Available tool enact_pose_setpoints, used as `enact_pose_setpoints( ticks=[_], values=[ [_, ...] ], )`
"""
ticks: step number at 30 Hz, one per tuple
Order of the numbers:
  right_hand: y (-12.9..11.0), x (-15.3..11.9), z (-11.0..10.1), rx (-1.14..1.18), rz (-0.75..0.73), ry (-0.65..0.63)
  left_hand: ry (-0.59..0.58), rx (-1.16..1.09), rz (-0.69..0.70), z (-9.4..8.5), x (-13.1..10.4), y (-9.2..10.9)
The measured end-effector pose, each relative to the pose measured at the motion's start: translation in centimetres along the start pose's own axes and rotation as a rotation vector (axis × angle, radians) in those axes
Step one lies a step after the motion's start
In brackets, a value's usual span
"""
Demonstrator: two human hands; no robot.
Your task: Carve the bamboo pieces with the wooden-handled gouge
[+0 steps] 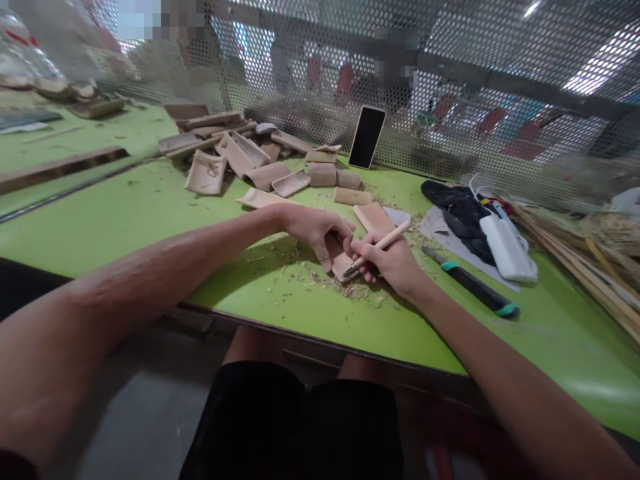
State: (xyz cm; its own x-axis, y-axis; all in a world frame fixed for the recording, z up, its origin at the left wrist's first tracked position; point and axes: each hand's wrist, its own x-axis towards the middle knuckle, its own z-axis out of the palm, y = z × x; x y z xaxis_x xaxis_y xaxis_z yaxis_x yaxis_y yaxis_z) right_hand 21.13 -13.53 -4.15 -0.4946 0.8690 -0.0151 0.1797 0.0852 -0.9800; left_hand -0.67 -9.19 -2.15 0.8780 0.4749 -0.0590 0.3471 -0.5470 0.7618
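Observation:
My left hand (320, 232) grips a small curved bamboo piece (341, 261) against the green table (240, 267), its fingers wrapped over the far end. A carving tool with a pale wooden handle (393, 236) is held like a pen in my right hand (393, 263). The tool's dark metal tip touches the near end of the bamboo piece. Thin shavings (353, 291) lie around and below that end. Just behind my right hand rests another curved bamboo piece (374, 219).
Many cut bamboo pieces (237, 153) are piled at the back left. A phone (367, 137) leans on the perforated metal screen (320, 87). To the right are a black-and-green handled knife (480, 288), dark gloves (457, 213), a white power bank-like object (507, 247) and bamboo strips (585, 267).

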Motion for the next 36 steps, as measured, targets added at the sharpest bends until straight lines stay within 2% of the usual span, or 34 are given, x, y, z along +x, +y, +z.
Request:
enact_pose_setpoints(
  ticks=[7, 11, 15, 20, 27, 32, 36],
  values=[
    [-0.2, -0.2, -0.1, -0.002, -0.022, -0.025, 0.019, -0.012, 0.001, 0.1, -0.1, 0.0],
    [-0.2, -0.3, -0.3, -0.068, -0.088, -0.073, 0.021, -0.009, 0.002, 0.1, -0.1, -0.1],
    [-0.2, -0.2, -1.3, -0.151, -0.122, -0.093, 0.013, 0.001, 0.016, 0.0, -0.1, -0.2],
    [-0.5, -0.4, -2.3, -0.24, -0.139, -0.056, 0.002, 0.023, 0.012, 0.0, -0.1, -0.4],
    [-0.6, -0.5, -1.3, -0.135, -0.112, -0.13, 0.0, 0.032, -0.014, 0.1, -0.2, 0.0],
    [-0.3, -0.3, -1.7, -0.162, -0.088, -0.036, -0.018, 0.027, -0.019, 0.1, -0.3, 0.1],
    [-0.2, -0.1, -1.6, -0.152, -0.098, -0.103, -0.001, 0.018, -0.017, 0.1, -0.2, -0.2]
  ],
)
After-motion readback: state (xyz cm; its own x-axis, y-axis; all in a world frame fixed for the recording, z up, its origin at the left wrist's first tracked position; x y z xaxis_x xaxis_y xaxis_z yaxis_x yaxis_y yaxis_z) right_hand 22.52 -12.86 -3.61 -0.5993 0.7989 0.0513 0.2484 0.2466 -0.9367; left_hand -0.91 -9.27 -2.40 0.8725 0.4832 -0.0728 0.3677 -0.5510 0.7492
